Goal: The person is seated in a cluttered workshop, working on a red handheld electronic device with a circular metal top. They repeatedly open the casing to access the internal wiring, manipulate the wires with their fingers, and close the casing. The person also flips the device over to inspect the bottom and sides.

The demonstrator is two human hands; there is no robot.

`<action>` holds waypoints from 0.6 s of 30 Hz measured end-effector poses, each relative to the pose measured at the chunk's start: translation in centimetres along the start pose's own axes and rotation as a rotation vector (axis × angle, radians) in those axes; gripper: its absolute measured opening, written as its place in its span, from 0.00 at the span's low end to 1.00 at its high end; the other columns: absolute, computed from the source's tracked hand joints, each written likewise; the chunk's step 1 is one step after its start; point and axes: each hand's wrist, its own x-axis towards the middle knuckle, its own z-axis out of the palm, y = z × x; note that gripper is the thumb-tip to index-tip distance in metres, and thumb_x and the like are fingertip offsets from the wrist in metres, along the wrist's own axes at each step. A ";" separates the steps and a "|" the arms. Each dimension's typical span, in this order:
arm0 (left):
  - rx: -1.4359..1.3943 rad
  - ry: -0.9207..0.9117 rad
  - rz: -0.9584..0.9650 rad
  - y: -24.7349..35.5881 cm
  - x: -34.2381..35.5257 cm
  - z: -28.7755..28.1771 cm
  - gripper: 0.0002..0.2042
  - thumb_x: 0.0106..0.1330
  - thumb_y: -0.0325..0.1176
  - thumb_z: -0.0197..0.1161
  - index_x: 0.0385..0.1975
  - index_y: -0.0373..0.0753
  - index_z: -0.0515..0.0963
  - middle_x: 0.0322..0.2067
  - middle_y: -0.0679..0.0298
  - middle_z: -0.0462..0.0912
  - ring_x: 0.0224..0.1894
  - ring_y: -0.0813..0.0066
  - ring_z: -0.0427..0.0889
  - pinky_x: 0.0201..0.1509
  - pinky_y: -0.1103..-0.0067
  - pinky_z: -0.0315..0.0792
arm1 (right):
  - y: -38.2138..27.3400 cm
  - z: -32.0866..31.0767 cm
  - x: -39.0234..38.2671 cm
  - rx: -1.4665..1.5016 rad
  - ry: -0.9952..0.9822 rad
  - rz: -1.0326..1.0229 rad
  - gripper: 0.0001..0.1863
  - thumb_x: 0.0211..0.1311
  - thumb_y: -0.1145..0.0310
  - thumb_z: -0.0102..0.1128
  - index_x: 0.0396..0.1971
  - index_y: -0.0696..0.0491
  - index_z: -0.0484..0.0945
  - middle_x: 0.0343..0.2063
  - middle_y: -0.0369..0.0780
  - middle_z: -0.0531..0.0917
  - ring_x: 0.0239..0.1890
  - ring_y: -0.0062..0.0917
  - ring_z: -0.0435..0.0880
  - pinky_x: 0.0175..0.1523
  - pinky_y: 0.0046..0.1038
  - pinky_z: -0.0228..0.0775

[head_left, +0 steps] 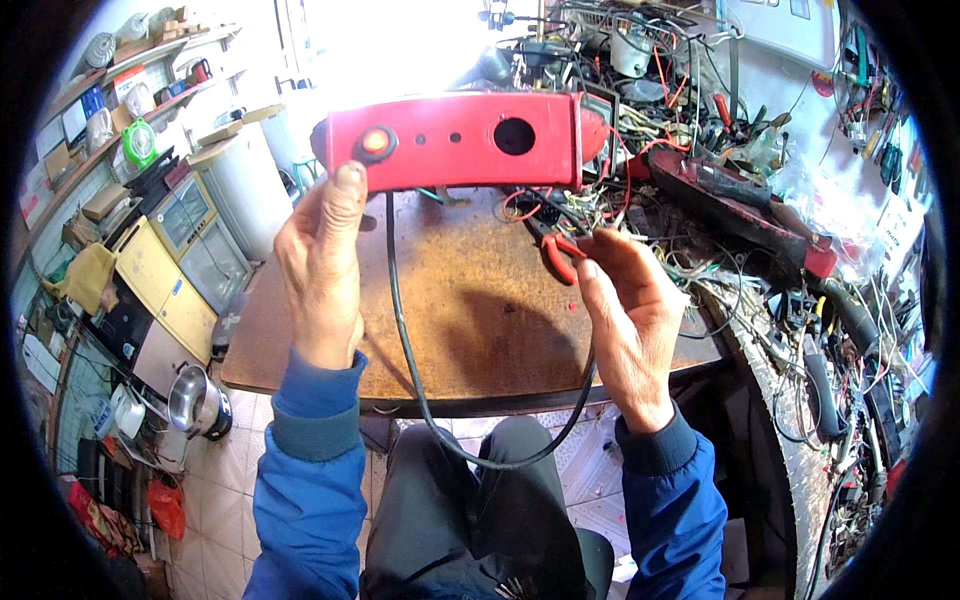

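My left hand (325,265) is closed on the lower left edge of a red box-shaped housing (478,165), held up above the table. Its front carries a lit orange round button (376,142), two small holes and one large round hole. A black cable (408,350) comes from the housing's underside, hangs in a loop and rises to my right hand (632,325). That hand is closed, thumb against fingers, where the cable disappears behind it. Red-handled pliers (558,262) appear right at its fingertips; whether the fingers touch them I cannot tell.
The wooden table (450,300) lies beneath my hands. Tangled wires and tools (640,120) cover its far right and the right-hand bench. A long dark red shell (730,200) rests there. Shelves (130,90), a yellow cabinet (165,285) and a metal pot (190,400) stand left.
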 end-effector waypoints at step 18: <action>-0.022 -0.074 -0.028 1.1 -1.9 0.1 0.29 0.73 0.47 0.74 0.60 0.25 0.80 0.51 0.54 0.88 0.54 0.70 0.85 0.61 0.72 0.78 | -2.2 -2.5 2.2 -0.472 -0.028 -0.453 0.31 0.57 0.77 0.80 0.61 0.60 0.79 0.46 0.46 0.88 0.43 0.33 0.91 0.50 0.33 0.84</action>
